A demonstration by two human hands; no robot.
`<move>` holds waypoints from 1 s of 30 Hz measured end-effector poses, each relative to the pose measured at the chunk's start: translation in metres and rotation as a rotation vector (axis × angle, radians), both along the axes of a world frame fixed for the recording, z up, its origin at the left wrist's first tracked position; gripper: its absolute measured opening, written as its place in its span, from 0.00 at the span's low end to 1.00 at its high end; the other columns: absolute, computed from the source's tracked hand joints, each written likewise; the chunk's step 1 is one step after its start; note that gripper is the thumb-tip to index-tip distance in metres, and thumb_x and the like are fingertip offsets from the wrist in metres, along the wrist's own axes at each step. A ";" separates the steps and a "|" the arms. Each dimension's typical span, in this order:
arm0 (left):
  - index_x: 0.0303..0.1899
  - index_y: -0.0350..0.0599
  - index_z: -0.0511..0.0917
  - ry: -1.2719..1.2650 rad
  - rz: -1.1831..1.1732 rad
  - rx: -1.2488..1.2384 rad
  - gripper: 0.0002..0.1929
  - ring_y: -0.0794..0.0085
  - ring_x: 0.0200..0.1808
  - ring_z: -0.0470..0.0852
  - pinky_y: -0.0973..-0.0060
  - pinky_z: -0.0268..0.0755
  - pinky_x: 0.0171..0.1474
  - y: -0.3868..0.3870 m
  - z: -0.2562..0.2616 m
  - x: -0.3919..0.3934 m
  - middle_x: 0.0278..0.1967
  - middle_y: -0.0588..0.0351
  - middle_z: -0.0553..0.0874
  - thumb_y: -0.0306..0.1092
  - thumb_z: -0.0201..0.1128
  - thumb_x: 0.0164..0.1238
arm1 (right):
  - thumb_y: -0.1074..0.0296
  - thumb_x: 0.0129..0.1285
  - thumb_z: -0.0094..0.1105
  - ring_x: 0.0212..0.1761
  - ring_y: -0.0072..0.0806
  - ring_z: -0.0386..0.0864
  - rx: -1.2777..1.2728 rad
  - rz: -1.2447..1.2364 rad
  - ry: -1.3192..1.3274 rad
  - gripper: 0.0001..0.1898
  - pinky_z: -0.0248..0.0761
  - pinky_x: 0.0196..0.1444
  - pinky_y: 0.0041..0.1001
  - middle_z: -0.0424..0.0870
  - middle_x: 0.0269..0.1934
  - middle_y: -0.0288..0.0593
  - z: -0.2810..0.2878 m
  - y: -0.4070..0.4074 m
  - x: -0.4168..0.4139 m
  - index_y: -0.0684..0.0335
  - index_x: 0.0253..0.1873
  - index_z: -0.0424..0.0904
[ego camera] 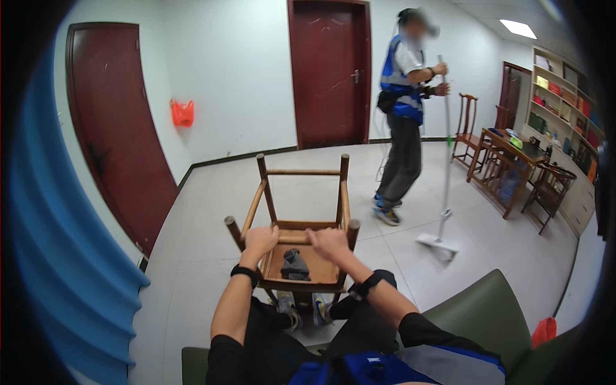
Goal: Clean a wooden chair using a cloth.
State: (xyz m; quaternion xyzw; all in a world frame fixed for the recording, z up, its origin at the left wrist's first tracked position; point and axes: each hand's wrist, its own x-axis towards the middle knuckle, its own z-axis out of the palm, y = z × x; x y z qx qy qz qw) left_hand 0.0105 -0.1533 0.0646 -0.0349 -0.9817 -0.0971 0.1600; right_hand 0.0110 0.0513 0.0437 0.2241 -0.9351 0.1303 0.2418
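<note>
A wooden chair or stool (343,204) is turned over in front of me, its legs pointing up. My left hand (260,240) is wrapped around the left end of the near stretcher rung (292,239). Toward the rung's right end, my right hand (331,243) grips it with the thumb along the top. Below the rung, a crumpled grey cloth (294,265) lies on the underside of the seat (325,272). Both wrists wear black bands. My shoes (320,308) are on the floor just behind the seat's near edge.
A person (402,96) in a blue vest stands ahead to the right, holding a flat mop (438,243) on the tiled floor. A blue curtain (72,240) hangs at left. Right are a wooden table (500,144), chairs and shelves. A green seat (476,308) is beside me.
</note>
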 end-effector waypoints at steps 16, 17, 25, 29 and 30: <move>0.29 0.36 0.83 -0.192 0.296 0.099 0.26 0.53 0.34 0.84 0.61 0.75 0.38 0.032 0.020 -0.007 0.29 0.43 0.84 0.43 0.37 0.67 | 0.52 0.66 0.36 0.23 0.48 0.77 0.095 0.149 -0.033 0.28 0.70 0.30 0.41 0.77 0.19 0.54 0.033 0.009 -0.085 0.65 0.20 0.77; 0.29 0.36 0.83 -0.196 0.303 0.099 0.26 0.53 0.34 0.84 0.61 0.75 0.38 0.032 0.020 -0.005 0.29 0.43 0.84 0.43 0.37 0.67 | 0.52 0.66 0.36 0.23 0.48 0.77 0.095 0.155 -0.037 0.28 0.70 0.30 0.41 0.77 0.19 0.54 0.030 0.007 -0.086 0.65 0.20 0.77; 0.26 0.36 0.82 -0.162 0.224 0.069 0.26 0.51 0.31 0.83 0.61 0.75 0.39 0.031 0.023 0.003 0.27 0.41 0.83 0.44 0.38 0.65 | 0.56 0.67 0.36 0.22 0.48 0.76 0.045 0.166 -0.025 0.25 0.69 0.27 0.43 0.78 0.19 0.52 0.026 0.014 -0.068 0.64 0.22 0.77; 0.26 0.37 0.82 -0.077 0.133 0.151 0.26 0.46 0.34 0.82 0.55 0.72 0.41 0.012 0.026 -0.007 0.28 0.40 0.82 0.47 0.39 0.64 | 0.54 0.66 0.37 0.21 0.47 0.77 0.085 0.076 -0.050 0.22 0.68 0.23 0.44 0.78 0.20 0.51 0.031 0.006 -0.049 0.62 0.27 0.75; 0.26 0.40 0.82 -0.107 0.123 0.071 0.26 0.47 0.33 0.81 0.55 0.72 0.38 0.011 0.036 -0.006 0.29 0.42 0.83 0.48 0.39 0.64 | 0.53 0.67 0.35 0.22 0.48 0.77 -0.043 0.054 -0.159 0.24 0.68 0.24 0.44 0.77 0.20 0.53 0.028 0.005 -0.043 0.62 0.25 0.76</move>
